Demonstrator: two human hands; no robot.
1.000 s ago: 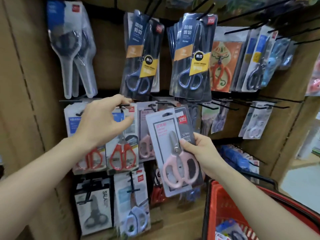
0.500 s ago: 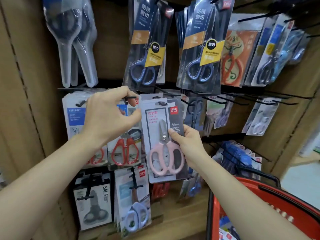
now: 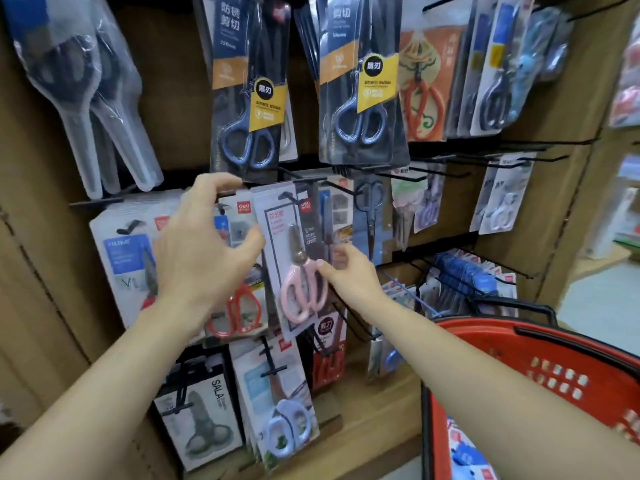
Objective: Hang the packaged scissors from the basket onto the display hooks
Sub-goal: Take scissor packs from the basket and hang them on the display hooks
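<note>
A pack of pink-handled scissors (image 3: pixel 298 265) hangs upright in the middle row of the display, its top hole on a black hook (image 3: pixel 304 183). My right hand (image 3: pixel 349 275) pinches the pack's right edge, thumb on the pink handles. My left hand (image 3: pixel 204 244) is raised to the left of the pack, fingers spread, fingertips at the end of a neighbouring hook (image 3: pixel 225 195), holding nothing. The red basket (image 3: pixel 540 344) sits at the lower right, with a few packs showing inside.
The brown board is crowded with packaged scissors: dark blue-handled packs (image 3: pixel 360 84) above, orange-handled packs (image 3: pixel 239 310) behind my left hand, grey and lilac packs (image 3: pixel 280 403) below. Bare black hooks (image 3: pixel 502 157) stick out at the right. A shop aisle opens at the far right.
My right hand has carried the pink scissors pack up and leftward from in front of the display onto the middle-row hook. My left hand stayed near the hook ends, opening slightly.
</note>
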